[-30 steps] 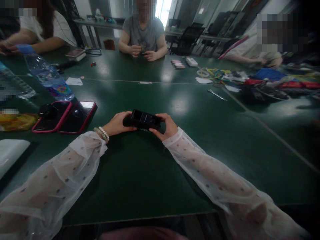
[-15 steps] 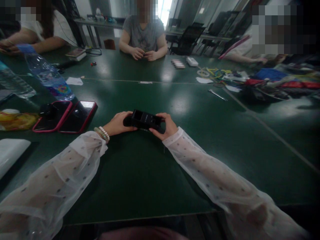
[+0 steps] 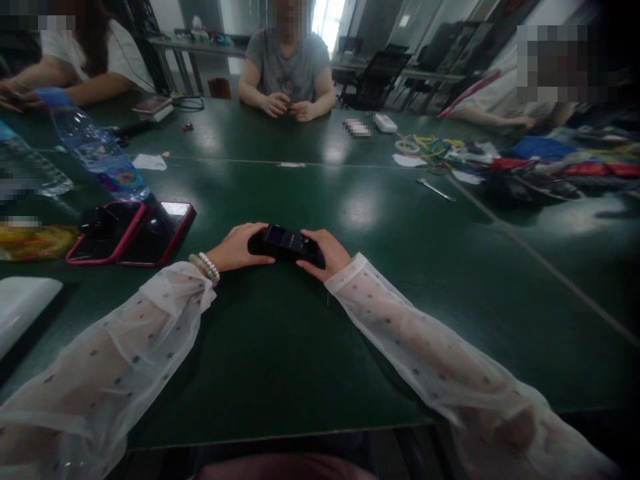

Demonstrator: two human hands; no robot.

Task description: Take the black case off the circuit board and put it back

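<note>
A black handheld device (image 3: 286, 241) with a small dark screen and light markings lies between my two hands, low over the green table or resting on it; I cannot tell which. My left hand (image 3: 241, 245) grips its left end, with the thumb along the near side and the fingers behind. Around its right end my right hand (image 3: 327, 255) is closed, thumb in front and fingers over the top. The device's underside and both ends are partly hidden by my hands.
On my left are two phones in pink cases (image 3: 156, 233), a tilted water bottle (image 3: 97, 150), a yellow packet (image 3: 37, 241) and a white object (image 3: 25, 307). A wrench (image 3: 436, 190) and tangled cables (image 3: 430, 145) lie to the right. A person (image 3: 287, 73) sits opposite.
The device has turned between my hands, its screen face now looking flatter and smoother. My right hand's fingers have shifted left over its top. My left hand is nearly still.
</note>
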